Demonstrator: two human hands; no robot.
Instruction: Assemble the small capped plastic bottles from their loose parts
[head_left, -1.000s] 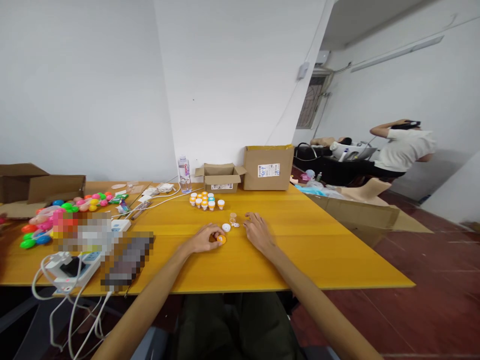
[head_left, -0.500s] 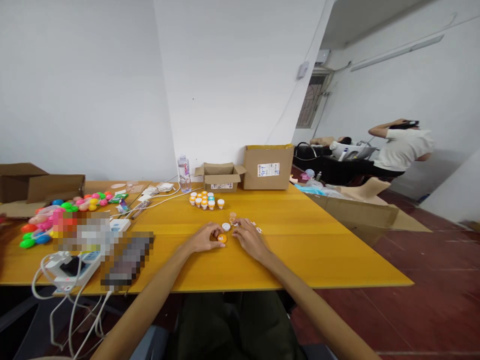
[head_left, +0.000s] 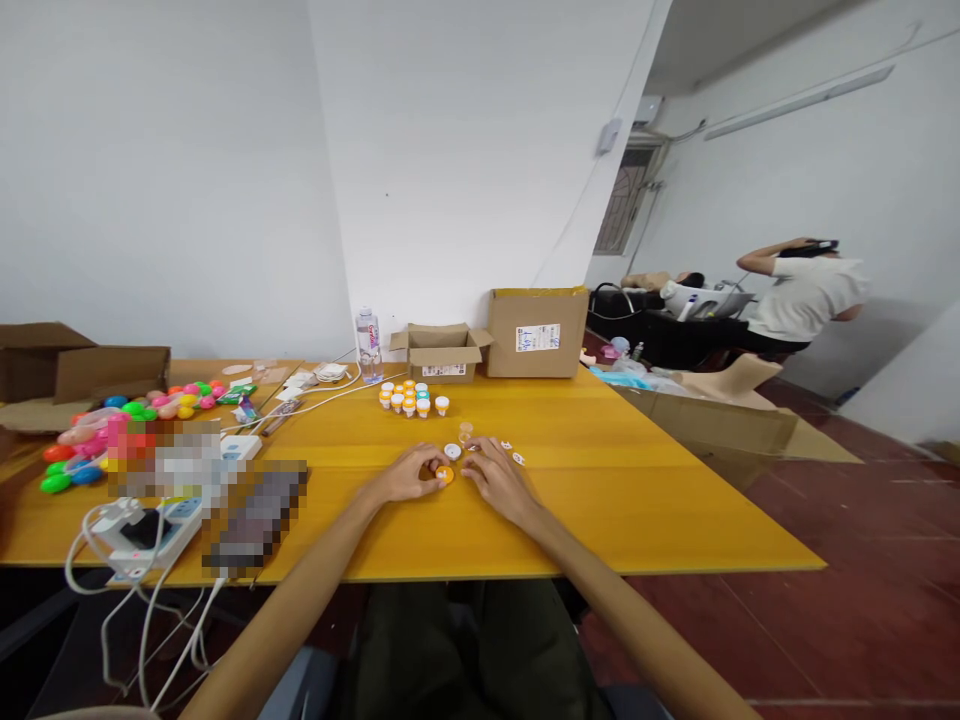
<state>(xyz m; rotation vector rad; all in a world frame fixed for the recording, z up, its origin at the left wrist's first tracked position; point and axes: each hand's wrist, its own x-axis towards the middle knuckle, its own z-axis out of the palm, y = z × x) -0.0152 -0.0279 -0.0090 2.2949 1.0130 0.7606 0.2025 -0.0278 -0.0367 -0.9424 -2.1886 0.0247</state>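
My left hand [head_left: 409, 475] pinches the small orange cup [head_left: 445, 475] on the yellow table [head_left: 600, 480] while my right hand [head_left: 495, 472], fingers loosely curled, closes from three o'clock, so I judge I'm filling it, needing the white cap [head_left: 452, 451] at twelve o'clock next.

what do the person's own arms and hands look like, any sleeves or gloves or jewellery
Both forearms are bare right down to the picture's lower edge, with no sleeves showing. The left hand and right hand wear no gloves. No watch, bracelet or ring can be made out, though the fingers are small in this view.
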